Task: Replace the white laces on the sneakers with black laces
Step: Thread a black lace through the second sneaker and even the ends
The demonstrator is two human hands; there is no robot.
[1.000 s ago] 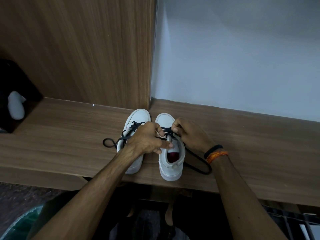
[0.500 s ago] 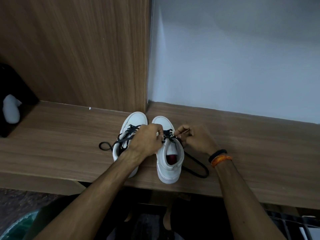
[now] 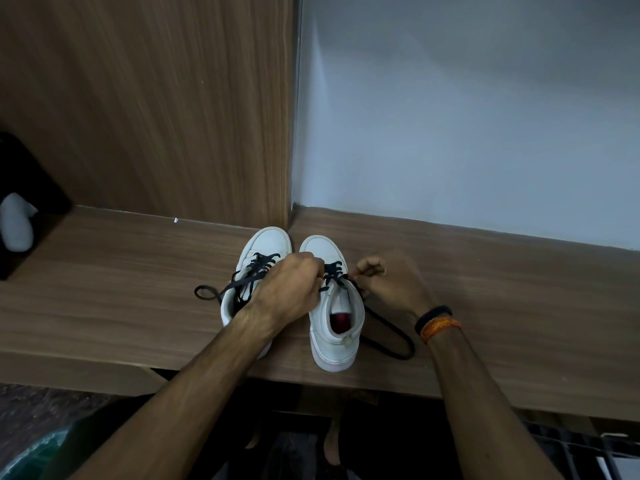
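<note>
Two white sneakers stand side by side on the wooden table (image 3: 485, 282), toes toward the wall, the left sneaker (image 3: 266, 247) and the right sneaker (image 3: 334, 327) both threaded with black laces. The left hand (image 3: 291, 292) lies over the gap between them, fingers curled round the right sneaker's black lace (image 3: 388, 336) at the eyelets. The right hand (image 3: 388, 282), just beside that sneaker, pinches the same lace, whose loose end loops on the table near the heel.

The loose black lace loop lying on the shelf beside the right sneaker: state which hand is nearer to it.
Right. The right hand pinches the lace just above that lace loop; the left hand is across the right sneaker, over its eyelets.
</note>
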